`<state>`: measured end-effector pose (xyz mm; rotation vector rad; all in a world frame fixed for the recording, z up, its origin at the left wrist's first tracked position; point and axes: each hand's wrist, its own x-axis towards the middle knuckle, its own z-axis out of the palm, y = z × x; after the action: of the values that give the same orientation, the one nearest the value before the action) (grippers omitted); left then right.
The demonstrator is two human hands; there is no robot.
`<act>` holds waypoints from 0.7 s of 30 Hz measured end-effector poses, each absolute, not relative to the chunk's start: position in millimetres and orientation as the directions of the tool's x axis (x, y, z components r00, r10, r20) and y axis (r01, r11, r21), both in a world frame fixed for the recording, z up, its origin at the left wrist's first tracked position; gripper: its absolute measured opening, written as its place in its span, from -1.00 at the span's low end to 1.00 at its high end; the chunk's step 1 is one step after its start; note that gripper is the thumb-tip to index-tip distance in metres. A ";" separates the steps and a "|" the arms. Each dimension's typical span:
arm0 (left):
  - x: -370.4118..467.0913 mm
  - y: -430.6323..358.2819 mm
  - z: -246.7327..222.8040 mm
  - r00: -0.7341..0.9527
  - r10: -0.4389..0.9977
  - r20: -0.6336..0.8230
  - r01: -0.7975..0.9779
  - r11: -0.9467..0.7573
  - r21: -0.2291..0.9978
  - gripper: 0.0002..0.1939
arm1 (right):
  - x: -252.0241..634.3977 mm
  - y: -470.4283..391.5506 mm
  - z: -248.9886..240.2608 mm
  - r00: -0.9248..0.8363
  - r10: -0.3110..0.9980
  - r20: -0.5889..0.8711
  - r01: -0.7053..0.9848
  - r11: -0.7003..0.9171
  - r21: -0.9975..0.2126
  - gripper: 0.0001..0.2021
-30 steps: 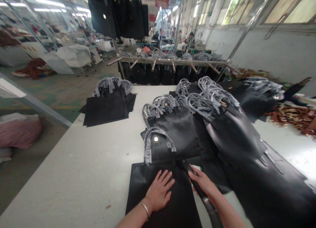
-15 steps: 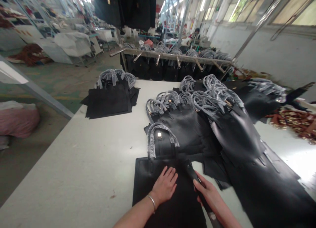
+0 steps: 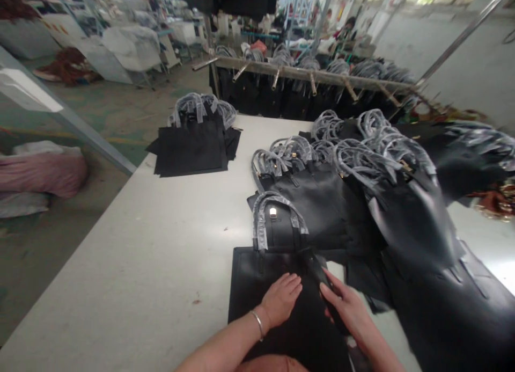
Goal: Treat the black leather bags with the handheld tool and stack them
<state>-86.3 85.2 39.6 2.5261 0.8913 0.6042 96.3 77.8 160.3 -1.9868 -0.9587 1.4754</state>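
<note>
Left hand [image 3: 281, 300] has drawn its fingers together, flat on a smooth black bag [image 3: 246, 286]; right hand [image 3: 344, 302] clamps a dark tool [image 3: 316, 265].

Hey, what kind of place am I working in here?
Probably a bag factory workshop: black bags with wrapped handles are piled on the white table, more hang along a metal rack, and workstations fill the floor behind.
</note>
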 end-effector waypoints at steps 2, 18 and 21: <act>-101.1 77.4 42.7 0.661 0.704 0.260 0.511 -0.676 0.532 -0.64 | 90.4 69.9 160.5 0.060 0.752 -0.656 0.310 -0.639 -0.704 -0.33; -162.6 133.2 76.0 0.102 0.987 -0.124 0.898 -0.038 0.437 -0.47 | 57.6 70.5 139.8 0.008 0.681 -0.732 0.218 -0.716 -0.663 -0.34; -159.9 136.4 79.4 0.109 0.988 -0.112 0.909 -0.054 0.414 -0.43 | 50.6 77.6 146.8 0.088 0.771 -0.631 0.280 -0.627 -0.727 -0.34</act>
<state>-159.9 136.4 79.4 2.0144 1.8486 0.2842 50.6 77.6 146.8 -1.9509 -1.0323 1.5583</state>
